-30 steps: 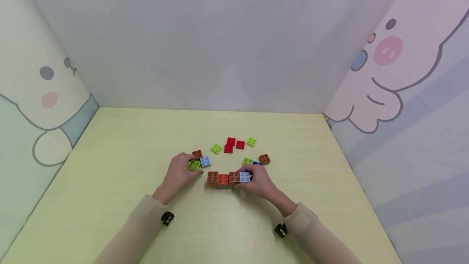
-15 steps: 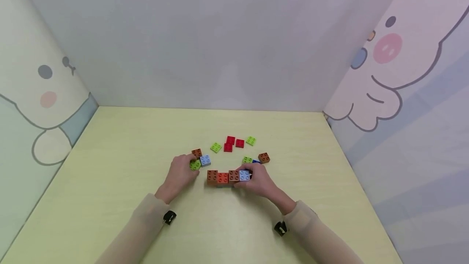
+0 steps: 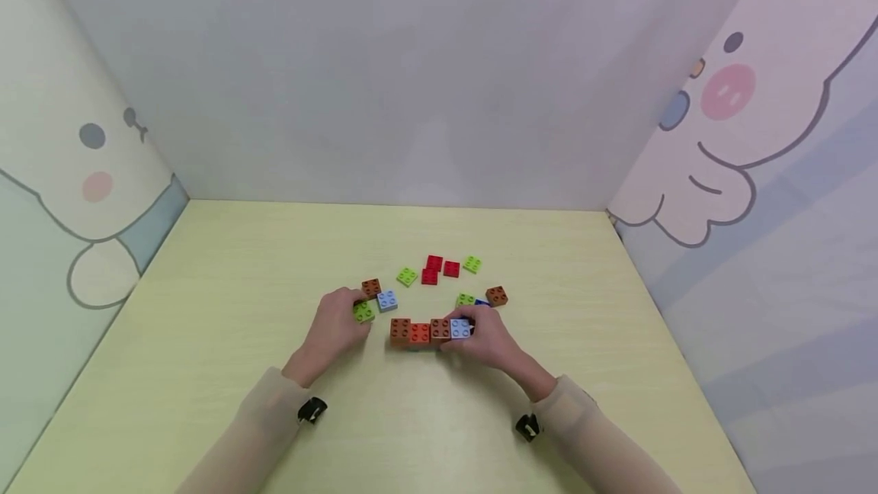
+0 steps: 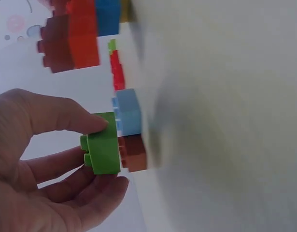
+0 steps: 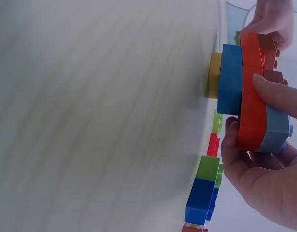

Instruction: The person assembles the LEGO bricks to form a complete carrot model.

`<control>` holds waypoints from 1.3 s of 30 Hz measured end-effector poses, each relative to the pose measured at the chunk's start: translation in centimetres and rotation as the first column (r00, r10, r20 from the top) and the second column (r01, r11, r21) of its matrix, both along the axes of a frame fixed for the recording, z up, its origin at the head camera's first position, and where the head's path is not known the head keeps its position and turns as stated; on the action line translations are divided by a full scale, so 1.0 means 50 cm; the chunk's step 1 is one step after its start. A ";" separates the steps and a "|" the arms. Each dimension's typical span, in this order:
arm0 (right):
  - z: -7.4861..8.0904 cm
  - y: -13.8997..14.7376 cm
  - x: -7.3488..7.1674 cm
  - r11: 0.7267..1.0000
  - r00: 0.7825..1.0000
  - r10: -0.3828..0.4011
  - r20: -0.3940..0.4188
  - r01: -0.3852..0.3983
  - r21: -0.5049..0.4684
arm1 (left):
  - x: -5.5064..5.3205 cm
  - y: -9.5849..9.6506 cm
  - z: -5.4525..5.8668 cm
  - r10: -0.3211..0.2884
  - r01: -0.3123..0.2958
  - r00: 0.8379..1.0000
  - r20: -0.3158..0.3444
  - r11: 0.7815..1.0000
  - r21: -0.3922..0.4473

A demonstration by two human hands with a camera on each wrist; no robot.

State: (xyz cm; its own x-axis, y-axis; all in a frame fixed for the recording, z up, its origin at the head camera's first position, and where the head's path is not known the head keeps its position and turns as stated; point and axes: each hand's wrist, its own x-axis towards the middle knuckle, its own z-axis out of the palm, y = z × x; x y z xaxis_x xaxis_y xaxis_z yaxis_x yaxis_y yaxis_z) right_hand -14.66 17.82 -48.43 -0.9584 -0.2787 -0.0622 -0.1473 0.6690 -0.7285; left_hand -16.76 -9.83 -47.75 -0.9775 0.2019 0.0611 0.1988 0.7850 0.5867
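Note:
My left hand [image 3: 334, 330] pinches a green toy brick [image 4: 104, 145] between thumb and fingers, its studs turned toward the palm side in the left wrist view. Just beyond it stand a light-blue brick [image 4: 127, 112] and a brown brick [image 4: 134, 152]. My right hand [image 3: 485, 338] grips the right end of a built brick stack [image 5: 251, 104], thumb on its near side and fingers on the far side. Brown, red and light-blue bricks line its top [image 3: 420, 334]. Lower down, a blue brick [image 5: 230, 79] and a yellow one [image 5: 214, 75] show in the right wrist view.
Several flat red [image 3: 429, 276] and green [image 3: 407, 276] bricks lie farther back on the pale table [image 3: 274, 250]. Beyond my right hand are a green brick [image 5: 208, 169], a dark-blue brick [image 5: 200, 200] and a brown brick [image 3: 497, 296]. A grey wall [image 3: 398, 97] rises behind.
My left thumb has closed in on the green brick, which now sits slightly away from the light-blue brick, nearer to me. The right hand and the stack have stayed in place.

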 end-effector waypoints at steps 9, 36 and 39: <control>0.000 0.001 0.004 1.000 1.000 -0.009 0.006 0.009 -0.026 | 0.026 0.022 0.056 -0.091 0.100 0.993 -0.070 0.985 0.144; -0.003 -0.003 0.008 0.999 0.999 0.007 -0.035 -0.008 -0.044 | 0.053 0.097 0.050 -0.369 0.390 0.919 -0.136 0.903 0.183; -0.002 -0.003 0.006 0.999 0.999 0.013 -0.042 -0.015 -0.044 | 0.048 0.100 0.048 -0.384 0.402 0.914 -0.132 0.902 0.157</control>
